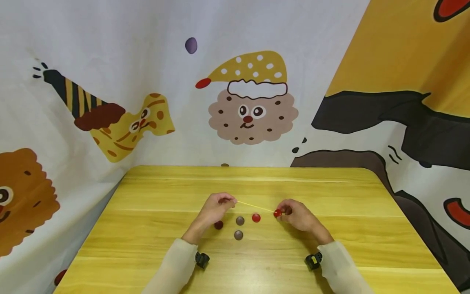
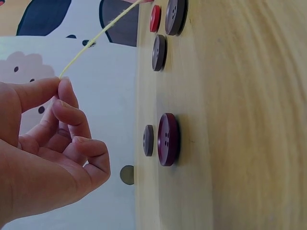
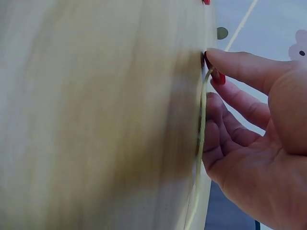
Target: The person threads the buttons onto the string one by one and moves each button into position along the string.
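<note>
My left hand [image 1: 216, 209] pinches one part of a thin yellow string [image 1: 255, 206] between thumb and forefinger, above the table. From there the string runs taut to a red button [image 1: 277, 213], which my right hand [image 1: 299, 215] pinches by its edge. In the right wrist view, a loose tail of string [image 3: 202, 129] hangs from the button past the curled fingers. A second red button [image 1: 256, 218] lies on the table between the hands. Beside it are two grey-brown buttons [image 1: 240, 221], and a maroon button [image 1: 218, 225] lies by the left wrist.
A small dark button [image 2: 148, 140] shows beyond the maroon one in the left wrist view. The yellow wood-grain table [image 1: 147, 228] reaches back to a printed cartoon curtain [image 1: 176, 134]. Both sleeved wrists wear small black cameras [image 1: 202, 260].
</note>
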The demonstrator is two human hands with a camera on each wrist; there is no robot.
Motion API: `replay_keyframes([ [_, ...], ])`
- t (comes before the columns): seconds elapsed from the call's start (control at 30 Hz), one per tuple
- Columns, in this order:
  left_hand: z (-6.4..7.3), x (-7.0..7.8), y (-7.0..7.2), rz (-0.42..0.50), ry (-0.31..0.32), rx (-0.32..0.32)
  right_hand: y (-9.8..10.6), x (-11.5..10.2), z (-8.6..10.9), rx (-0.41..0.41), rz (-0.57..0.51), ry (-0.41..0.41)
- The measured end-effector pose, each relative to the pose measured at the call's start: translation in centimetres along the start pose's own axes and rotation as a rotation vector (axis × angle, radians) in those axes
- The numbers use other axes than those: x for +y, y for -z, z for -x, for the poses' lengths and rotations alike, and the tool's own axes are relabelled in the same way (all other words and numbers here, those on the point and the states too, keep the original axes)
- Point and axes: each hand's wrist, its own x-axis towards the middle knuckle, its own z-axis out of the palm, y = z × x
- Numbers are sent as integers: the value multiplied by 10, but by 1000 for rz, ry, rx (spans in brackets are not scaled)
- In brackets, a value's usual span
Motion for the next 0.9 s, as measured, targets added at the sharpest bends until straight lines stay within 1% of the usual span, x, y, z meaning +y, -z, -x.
replay_keyframes([
  [0.17, 1, 1, 1, 9, 2, -5, 3, 4, 0, 2, -12, 30],
  [0.3, 1, 2, 1, 10, -3, -9, 3, 7, -1, -6, -31, 18],
  [0.5, 2, 1, -1, 7, -1, -11, 3, 12, -2, -31, -70, 23],
  [0.73, 3, 0, 0, 1, 0, -16, 6, 14, -5, -81, -129, -12],
  [0.9, 3, 0, 1, -2, -2, -11, 5, 14, -8, -87, -154, -30],
])
